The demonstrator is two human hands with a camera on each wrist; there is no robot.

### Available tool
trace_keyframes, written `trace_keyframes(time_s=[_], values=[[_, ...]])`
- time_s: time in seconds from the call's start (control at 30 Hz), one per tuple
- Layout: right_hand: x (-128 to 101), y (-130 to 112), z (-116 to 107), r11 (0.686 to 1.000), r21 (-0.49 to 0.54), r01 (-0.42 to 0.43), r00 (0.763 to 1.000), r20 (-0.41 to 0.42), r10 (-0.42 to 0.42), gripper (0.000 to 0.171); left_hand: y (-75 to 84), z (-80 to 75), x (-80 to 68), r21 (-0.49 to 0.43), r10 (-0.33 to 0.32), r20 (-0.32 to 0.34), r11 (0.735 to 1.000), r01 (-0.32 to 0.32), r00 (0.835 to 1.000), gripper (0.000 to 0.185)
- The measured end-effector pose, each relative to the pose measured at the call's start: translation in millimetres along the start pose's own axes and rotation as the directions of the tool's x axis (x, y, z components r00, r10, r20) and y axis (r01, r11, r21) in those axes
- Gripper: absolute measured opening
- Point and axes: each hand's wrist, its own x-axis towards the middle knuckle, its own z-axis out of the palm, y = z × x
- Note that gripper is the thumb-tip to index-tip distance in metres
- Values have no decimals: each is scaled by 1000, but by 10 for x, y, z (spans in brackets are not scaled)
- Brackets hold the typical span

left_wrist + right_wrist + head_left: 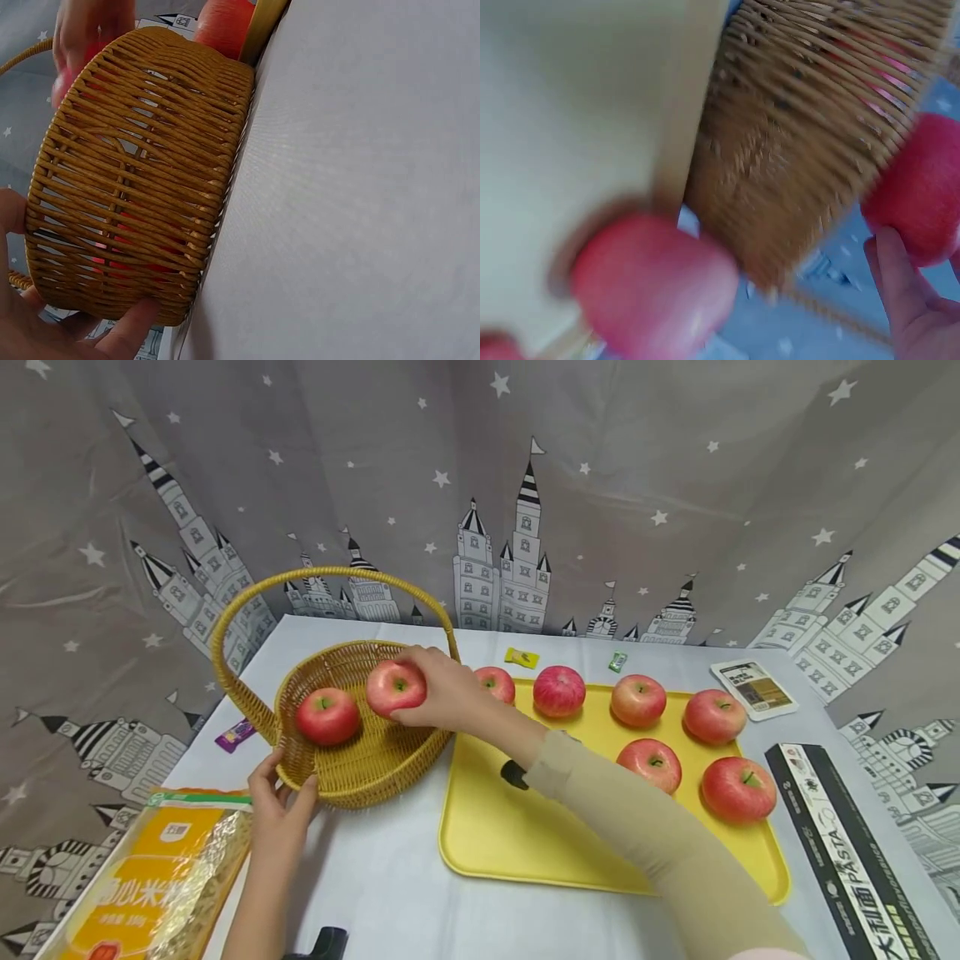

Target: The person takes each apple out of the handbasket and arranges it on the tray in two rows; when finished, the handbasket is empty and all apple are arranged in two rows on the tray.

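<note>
My right hand [435,689] grips a red apple [395,687] and holds it over the wicker basket [352,777], near its right rim. In the right wrist view that held apple [922,187] shows at the right, with my fingers [900,289] under it. Another red apple [327,715] lies inside the basket at the left. My left hand [281,793] holds the basket's near rim, thumb and fingers on the weave [127,202]. The yellow tray [517,835] beside the basket carries several red apples [649,763].
A yellow bag of pasta [161,877] lies at the near left. A black pasta box [847,852] lies at the right edge. A small white packet [753,687], wrapped sweets [521,657] and a purple wrapper [235,735] lie on the white tablecloth.
</note>
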Motion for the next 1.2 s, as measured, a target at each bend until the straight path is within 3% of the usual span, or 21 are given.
trace_keyframes(time_s=[0.17, 0.27, 0.43, 0.53, 0.7, 0.9, 1.03, 1.2], values=[[-618, 167, -475, 997, 71, -4, 999, -38, 7, 67, -13, -25, -23, 9, 8, -2, 1000, -8, 1000, 67], [-974, 343, -738, 994, 90, -68, 997, -39, 71, 66, 2, -20, -22, 28, 14, -2, 1000, -14, 1000, 66], [-1397, 682, -929, 971, 2, -240, 966, 97, 239, 65, 25, -9, -17, 38, 2, -7, 999, -2, 1000, 66], [-1531, 845, -895, 964, -51, -263, 947, 179, 267, 62, 24, -11, -18, 23, 0, -13, 1000, 0, 1000, 65], [-1586, 979, -783, 966, -15, -258, 938, 233, 255, 57, 14, 4, -15, -11, 4, -17, 1000, -4, 1000, 65], [-1522, 946, -728, 958, -48, -284, 930, 230, 288, 70, -1, 30, -6, -23, 5, -18, 1000, -5, 1000, 65], [-1454, 828, -715, 969, -97, -227, 960, 147, 240, 75, -8, 33, -2, 8, -6, -13, 1000, 6, 1000, 65], [-1243, 547, -628, 991, -42, -130, 991, 20, 131, 73, -4, 26, -2, 27, -9, -15, 1000, 9, 1000, 65]])
